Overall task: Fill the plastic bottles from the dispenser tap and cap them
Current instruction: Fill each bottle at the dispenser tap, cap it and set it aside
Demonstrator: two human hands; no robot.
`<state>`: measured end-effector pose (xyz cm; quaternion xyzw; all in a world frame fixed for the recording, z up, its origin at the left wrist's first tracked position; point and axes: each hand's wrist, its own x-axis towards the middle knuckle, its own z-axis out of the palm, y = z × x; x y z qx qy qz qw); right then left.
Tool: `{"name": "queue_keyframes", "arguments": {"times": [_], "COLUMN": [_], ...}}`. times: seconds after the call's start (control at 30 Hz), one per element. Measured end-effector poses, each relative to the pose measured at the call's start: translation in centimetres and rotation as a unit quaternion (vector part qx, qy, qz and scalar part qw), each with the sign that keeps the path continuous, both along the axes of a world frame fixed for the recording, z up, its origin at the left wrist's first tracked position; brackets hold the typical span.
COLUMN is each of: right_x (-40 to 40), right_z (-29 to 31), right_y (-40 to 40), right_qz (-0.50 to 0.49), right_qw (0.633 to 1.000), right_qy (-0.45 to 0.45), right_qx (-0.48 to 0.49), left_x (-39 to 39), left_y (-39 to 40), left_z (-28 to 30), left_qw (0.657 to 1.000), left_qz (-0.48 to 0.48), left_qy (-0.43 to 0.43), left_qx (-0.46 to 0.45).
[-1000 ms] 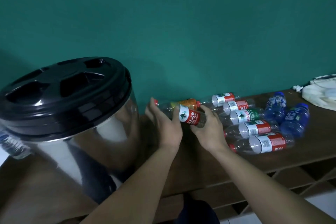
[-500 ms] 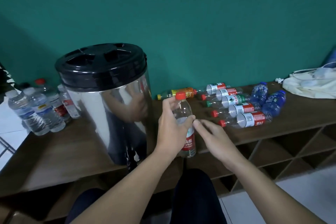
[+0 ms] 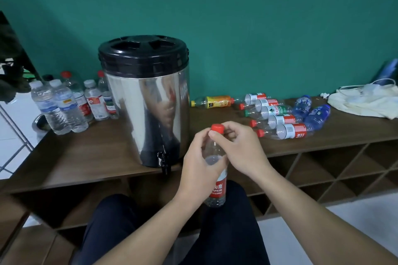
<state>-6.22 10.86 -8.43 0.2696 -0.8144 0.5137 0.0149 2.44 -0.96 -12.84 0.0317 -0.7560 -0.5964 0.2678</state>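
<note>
red cap tops the clear bottle, held upright before the tabletop, right of the dispenser tap. left hand grip wraps the bottle; right hand grip pinches the cap.

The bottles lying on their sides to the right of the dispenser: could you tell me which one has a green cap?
The green-capped bottle, third in the row counting back from the front edge, also bears a green label. Its clear neighbours have red caps, and the orange-label bottle a yellow one.
</note>
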Motion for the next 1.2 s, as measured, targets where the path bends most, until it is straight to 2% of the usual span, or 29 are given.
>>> {"name": "queue_keyframes", "arguments": {"times": [0.17,0.23,0.33,0.4,0.5,0.6,0.8,0.93,1.07,1.2], "right_x": [0.3,0.1,-0.9,-1.9,-3.0,-3.6,-4.0,-3.6,-3.4,-3.9], "right_z": [0.5,0.7,0.8,0.9,1.5,1.5,0.3,-0.3,-0.2,-0.4], "right_y": [-0.8,-1.2,-1.9,-2.4,-3.1,-3.8,-4.4,-4.6,-4.0,-3.3], "right_qz": [-0.023,-0.006,0.026,0.010,-0.005,0.015,0.067,0.069,0.130,0.185], "right_qw": [0.997,0.999,0.997,0.987,0.953,0.928,0.932,0.934,0.899,0.898], "right_qy": [-0.010,-0.011,0.004,0.062,0.137,0.142,0.089,0.085,0.134,0.150], "right_qx": [-0.068,-0.050,0.070,0.146,0.271,0.345,0.345,0.340,0.396,0.369], "left_x": [1.1,1.5,1.7,1.7,1.6,1.7,2.5,3.0,3.3,3.5], "left_y": [-0.6,-1.1,-2.0,-2.7,-3.2,-3.8,-4.6,-5.1,-6.0,-6.4], "left_z": [-2.3,-3.8,-5.2,-5.9,-7.0,-8.1,-9.4,-9.9,-10.3,-10.7], "left_qw": [0.997,0.995,0.992,0.991,0.989,0.987,0.973,0.971,0.978,0.986], "left_qz": [0.006,0.019,0.038,0.042,0.045,0.067,0.117,0.115,0.054,0.009], "left_qy": [-0.054,-0.089,-0.116,-0.124,-0.138,-0.148,-0.157,-0.159,-0.165,-0.157], "left_qx": [0.049,0.042,0.036,0.027,0.014,-0.022,-0.120,-0.140,-0.114,-0.048]}}
